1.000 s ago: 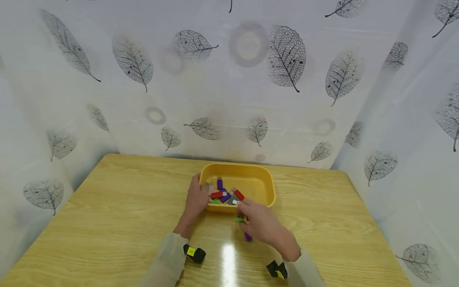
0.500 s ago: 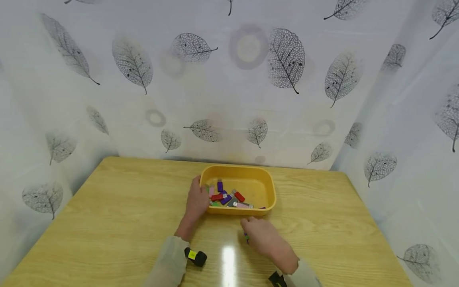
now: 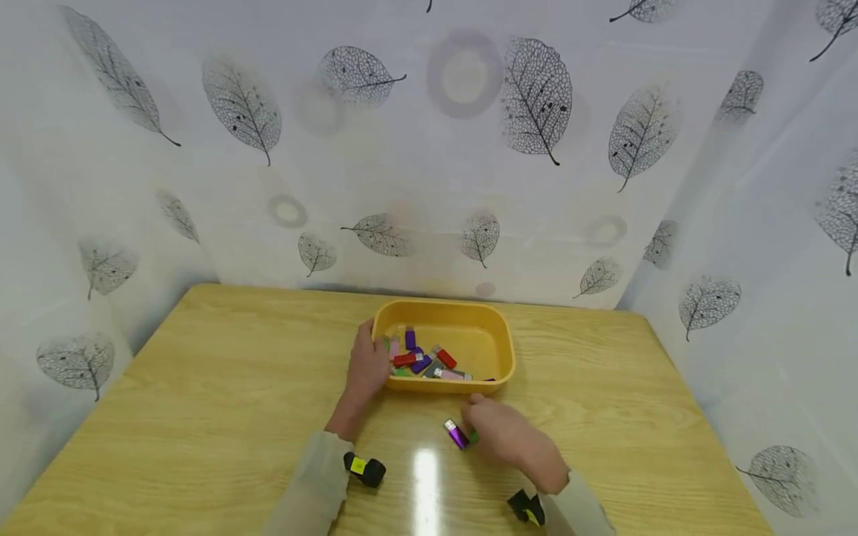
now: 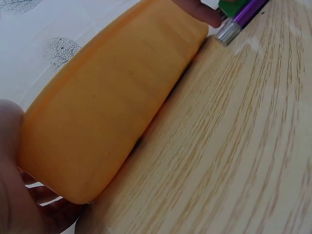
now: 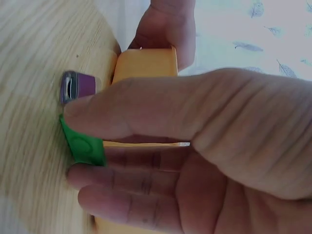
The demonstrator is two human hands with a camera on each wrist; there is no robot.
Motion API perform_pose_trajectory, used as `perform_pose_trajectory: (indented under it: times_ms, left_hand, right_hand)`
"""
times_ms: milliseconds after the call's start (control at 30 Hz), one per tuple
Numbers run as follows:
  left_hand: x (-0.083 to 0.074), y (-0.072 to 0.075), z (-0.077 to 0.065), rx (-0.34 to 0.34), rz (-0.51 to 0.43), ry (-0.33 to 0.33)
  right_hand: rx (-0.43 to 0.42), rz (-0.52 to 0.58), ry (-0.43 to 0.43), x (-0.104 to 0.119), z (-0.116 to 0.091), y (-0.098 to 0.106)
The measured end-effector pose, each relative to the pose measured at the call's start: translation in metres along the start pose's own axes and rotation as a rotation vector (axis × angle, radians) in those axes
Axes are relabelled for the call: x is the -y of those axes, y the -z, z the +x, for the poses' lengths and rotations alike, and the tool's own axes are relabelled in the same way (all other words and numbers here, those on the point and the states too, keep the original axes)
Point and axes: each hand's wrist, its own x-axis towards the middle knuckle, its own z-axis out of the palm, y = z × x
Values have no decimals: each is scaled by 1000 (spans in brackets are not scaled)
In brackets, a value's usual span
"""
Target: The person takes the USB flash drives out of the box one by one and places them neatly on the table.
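My left hand [image 3: 367, 368] grips the left end of a yellow plastic bin [image 3: 429, 387], thumb at the rim and fingers curling under it in the left wrist view. Several USB flash drives in red, purple, pink, grey and green lie inside, mostly toward the left and front. In front of the bin, my right hand [image 3: 504, 433] pinches a green USB flash drive [image 5: 87, 145] between thumb and fingers, low at the tabletop. Just left of those fingertips, a purple USB flash drive [image 3: 458, 435] with a silver plug lies on the wood.
The light wooden table [image 3: 234, 417] runs back to a white curtain [image 3: 415, 164] printed with leaves. Curtain also closes off both sides. A black strap piece with a yellow tag [image 3: 364, 469] sits at each wrist.
My right hand has come down from the bin's front rim to the tabletop with the green flash drive, then shifted slightly right, uncovering the purple one. The left hand stays on the bin.
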Motion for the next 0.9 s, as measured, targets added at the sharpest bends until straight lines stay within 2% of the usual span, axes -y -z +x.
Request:
perform_pose_trajectory:
  times_ms: [267, 600, 900]
  left_hand:
    - [-1, 0, 0, 5, -17, -1]
    - [-1, 3, 0, 4, -13, -12]
    - [0, 1, 1, 11, -10, 5]
  right_hand:
    - [-8, -21, 26, -5, -2, 2]
    - [38, -3, -70, -5, 0, 1]
    - [10, 18, -48, -8, 1, -2]
